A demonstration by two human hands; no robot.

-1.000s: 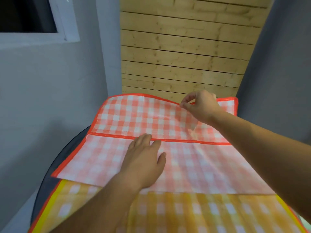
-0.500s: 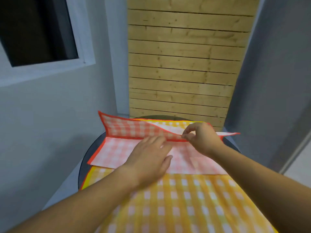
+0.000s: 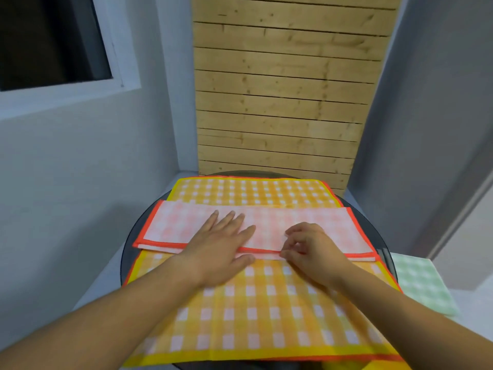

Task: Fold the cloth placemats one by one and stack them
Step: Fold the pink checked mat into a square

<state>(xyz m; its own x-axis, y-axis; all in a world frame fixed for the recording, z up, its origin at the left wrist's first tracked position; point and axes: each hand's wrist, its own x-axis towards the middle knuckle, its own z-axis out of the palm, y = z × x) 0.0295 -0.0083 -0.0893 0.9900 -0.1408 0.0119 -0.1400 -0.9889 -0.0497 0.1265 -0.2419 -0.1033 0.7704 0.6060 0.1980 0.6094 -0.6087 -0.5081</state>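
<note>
Pink placemat (image 3: 306,217) under left hand (image 3: 221,244)

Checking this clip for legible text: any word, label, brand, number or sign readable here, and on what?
None readable. The pink checked placemat, yellow checked placemat, green checked cloth, wooden slat wall and window frame show only pattern or bare surface.

A dark window (image 3: 48,41) sits upper left, a wooden plank panel (image 3: 282,89) top centre between grey walls (image 3: 80,169), and a round dark tabletop (image 3: 130,245) below.
</note>
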